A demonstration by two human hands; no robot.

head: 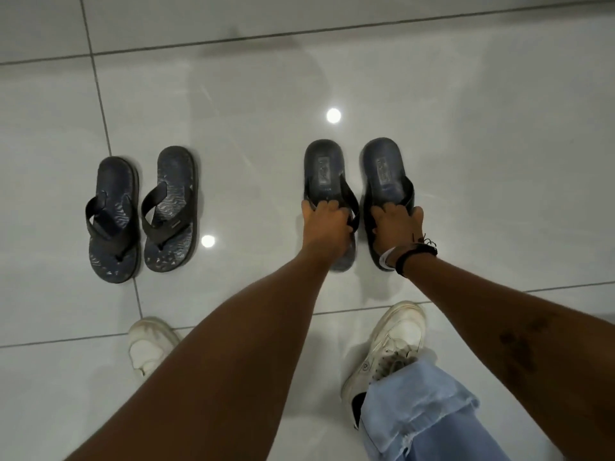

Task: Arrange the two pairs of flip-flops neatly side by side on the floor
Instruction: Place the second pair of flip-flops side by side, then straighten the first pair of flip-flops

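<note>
Two pairs of dark flip-flops lie on the glossy white tile floor. The patterned pair sits at the left, its left flip-flop [113, 221] and right flip-flop [171, 207] close together, toes toward me, untouched. The plain dark pair is at centre right. My left hand [327, 222] grips the strap of its left flip-flop [324, 171]. My right hand [396, 224] grips the strap of its right flip-flop [386, 169]. These two lie parallel with a narrow gap, heels away from me; their toe ends are hidden under my hands.
My own white sneakers stand near the bottom, one at the left [149, 344] and one at the right [389, 344] with a light-blue jeans leg [426, 410] over it. Dark grout lines cross the floor tiles [499, 128]. Ceiling lights reflect as bright spots.
</note>
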